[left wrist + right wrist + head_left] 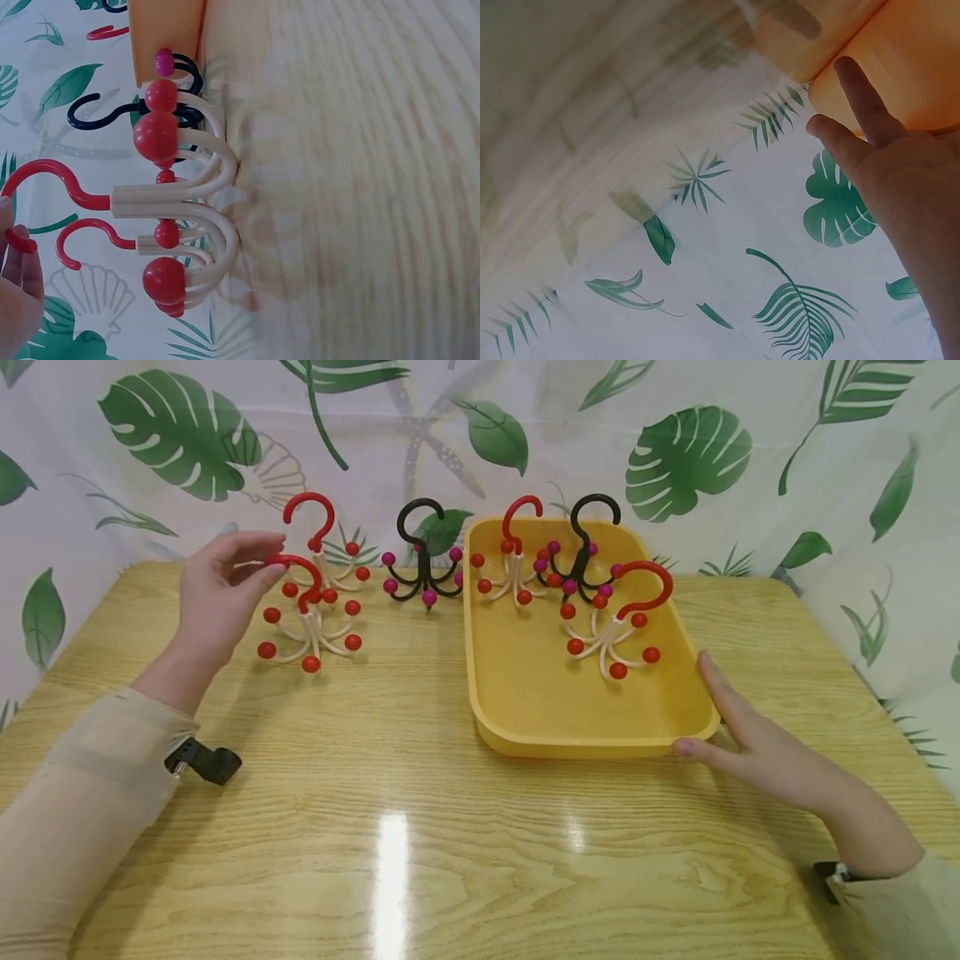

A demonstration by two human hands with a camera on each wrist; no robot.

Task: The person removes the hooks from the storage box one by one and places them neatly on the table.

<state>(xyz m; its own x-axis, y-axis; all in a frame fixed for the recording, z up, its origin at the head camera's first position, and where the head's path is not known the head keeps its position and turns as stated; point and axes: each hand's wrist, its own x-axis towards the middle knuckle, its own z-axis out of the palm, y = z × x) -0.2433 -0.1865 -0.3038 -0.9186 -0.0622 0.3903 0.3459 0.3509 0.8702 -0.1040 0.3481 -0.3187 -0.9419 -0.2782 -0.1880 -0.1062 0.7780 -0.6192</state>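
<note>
My left hand (213, 602) pinches the red hook of a white multi-arm hook hanger (309, 628) with red ball tips. In the left wrist view, that hanger's curved arms are right at the tabletop. Just behind it stands a similar red-hooked hanger (318, 558). A black hook hanger (423, 568) with magenta balls stands between these and a yellow tray (592, 748). Against the tray's front right corner rests my right hand (772, 764), fingers extended along its side and thumb at the front. Inside are two red-hooked hangers, one (516, 575) at the back, another (613, 631) nearer, and a black one (582, 567).
Everything stands on a wood-grain table (315, 852). Behind its back edge hangs a white cloth (570, 452) printed with green leaves. A black strap (204, 760) hangs from the left wrist.
</note>
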